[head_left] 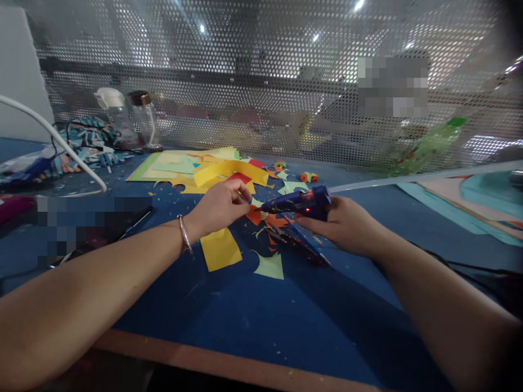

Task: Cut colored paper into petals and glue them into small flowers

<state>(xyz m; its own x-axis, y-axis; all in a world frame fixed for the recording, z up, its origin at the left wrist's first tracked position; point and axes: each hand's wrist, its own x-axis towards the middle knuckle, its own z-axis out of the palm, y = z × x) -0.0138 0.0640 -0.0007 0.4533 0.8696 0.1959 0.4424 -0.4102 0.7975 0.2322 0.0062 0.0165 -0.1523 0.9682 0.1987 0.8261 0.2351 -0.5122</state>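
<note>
My right hand [347, 224] is wrapped round a dark blue glue gun [292, 201] with a small red light lit on its side. The gun's nozzle points left, at the fingertips of my left hand [223, 204]. Thumb and forefinger of that hand are pinched at the edge of a small orange piece of paper [254, 215]. Nozzle and orange paper overlap in view; I cannot tell whether they touch. Below the hands lie scissors [292, 238], a blue pen [304, 239], a yellow paper rectangle [221, 249] and a pale green scrap [270, 265].
Behind my hands are stacked coloured sheets [159, 166] and a curled yellow strip [231, 170]. Two bottles [118, 117] stand at the back left, before a perforated metal screen [245, 71]. A green-capped bottle [429, 144] leans at right. A white cable [61, 139] arches at left.
</note>
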